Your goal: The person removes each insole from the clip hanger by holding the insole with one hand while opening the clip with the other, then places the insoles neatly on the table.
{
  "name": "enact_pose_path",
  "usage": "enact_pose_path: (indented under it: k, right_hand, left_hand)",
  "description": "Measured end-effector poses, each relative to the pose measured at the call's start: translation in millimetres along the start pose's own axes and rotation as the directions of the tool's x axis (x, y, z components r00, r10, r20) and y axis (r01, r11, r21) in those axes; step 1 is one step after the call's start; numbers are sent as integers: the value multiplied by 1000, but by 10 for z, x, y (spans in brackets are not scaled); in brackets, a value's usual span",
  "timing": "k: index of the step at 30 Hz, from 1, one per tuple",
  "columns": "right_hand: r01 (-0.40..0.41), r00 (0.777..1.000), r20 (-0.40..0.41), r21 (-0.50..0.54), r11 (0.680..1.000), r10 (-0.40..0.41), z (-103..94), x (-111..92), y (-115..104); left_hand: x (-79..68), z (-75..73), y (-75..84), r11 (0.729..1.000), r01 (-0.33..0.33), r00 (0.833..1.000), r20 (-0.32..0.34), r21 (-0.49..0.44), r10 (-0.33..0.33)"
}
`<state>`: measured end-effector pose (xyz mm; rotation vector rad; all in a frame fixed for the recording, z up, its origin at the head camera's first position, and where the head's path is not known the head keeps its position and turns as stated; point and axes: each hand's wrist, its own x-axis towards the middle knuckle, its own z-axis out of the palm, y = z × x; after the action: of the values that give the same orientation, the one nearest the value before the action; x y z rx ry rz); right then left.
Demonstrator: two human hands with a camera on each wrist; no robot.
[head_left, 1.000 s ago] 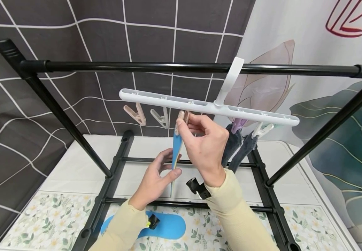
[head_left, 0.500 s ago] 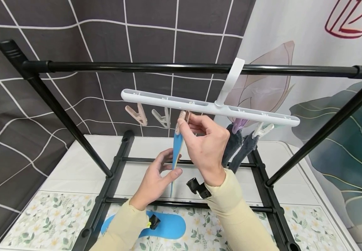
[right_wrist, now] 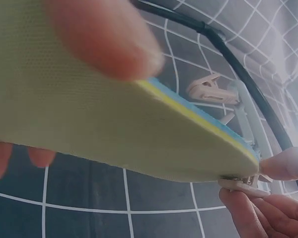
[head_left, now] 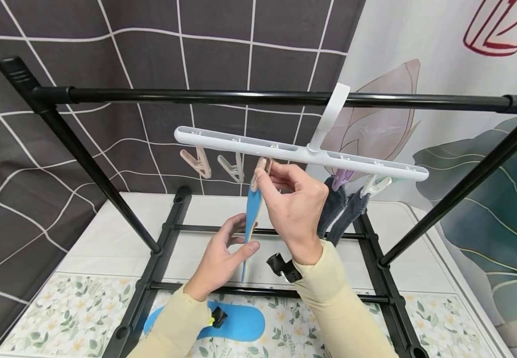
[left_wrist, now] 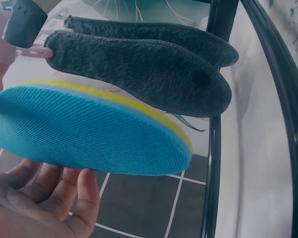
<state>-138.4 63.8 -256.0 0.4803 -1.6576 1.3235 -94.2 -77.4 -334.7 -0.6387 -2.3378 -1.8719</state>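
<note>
My right hand (head_left: 291, 206) pinches a beige clothespin (right_wrist: 246, 187) under the white clip hanger (head_left: 258, 147). At that clothespin is the upper end of a blue insole (head_left: 253, 206) with a yellow edge and pale underside, hanging nearly upright. My left hand (head_left: 222, 253) is around the insole's middle, thumb on the pale side and loosely bent fingers by the other edge. Left of the right hand hang a pink clothespin (head_left: 197, 161) and a grey clothespin (head_left: 233, 168). A second blue insole (head_left: 236, 320) lies flat on the table below.
Dark fleece insoles (left_wrist: 139, 69) hang at the right from a purple clothespin (head_left: 341, 178) and a white clothespin (head_left: 375, 186). The hanger hooks over the black rack's top bar (head_left: 195, 95). Slanted rack posts (head_left: 101, 174) stand on either side; a grid-patterned curtain (head_left: 142, 59) is behind.
Both hands stay almost in place. The insole's lower end has shifted slightly left, and the hanger's left end has moved slightly right with its clothespins.
</note>
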Motion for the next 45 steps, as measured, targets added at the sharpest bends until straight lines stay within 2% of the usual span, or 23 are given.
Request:
enact_pose_path:
  k: [8, 16, 25, 37, 40, 45]
  right_hand:
    - [-6, 1000, 1, 16, 1000, 6, 0, 2, 12]
    - [-8, 1000, 5, 49, 999, 8, -3, 26, 5]
    - [-20, 1000, 19, 84, 996, 18, -9, 25, 17]
    - [-41, 998, 40, 53, 998, 38, -23, 23, 18]
    - [-41, 998, 42, 50, 998, 39, -25, 22, 22]
    - [-35, 998, 45, 31, 999, 33, -34, 18, 28]
  left_hand:
    - [-15, -13, -33, 1000, -3, 1000, -6, 2, 3]
    - [-48, -20, -49, 999, 45, 999, 11, 11, -46]
    - [-61, -48, -70, 998, 51, 999, -5, 34, -51]
    - [-83, -80, -57, 996, 55, 998, -11, 69, -55]
    - [-85, -87, -87, 996, 52, 999, -12, 75, -52]
    - [-95, -115, -299, 994, 50, 999, -27, 95, -47]
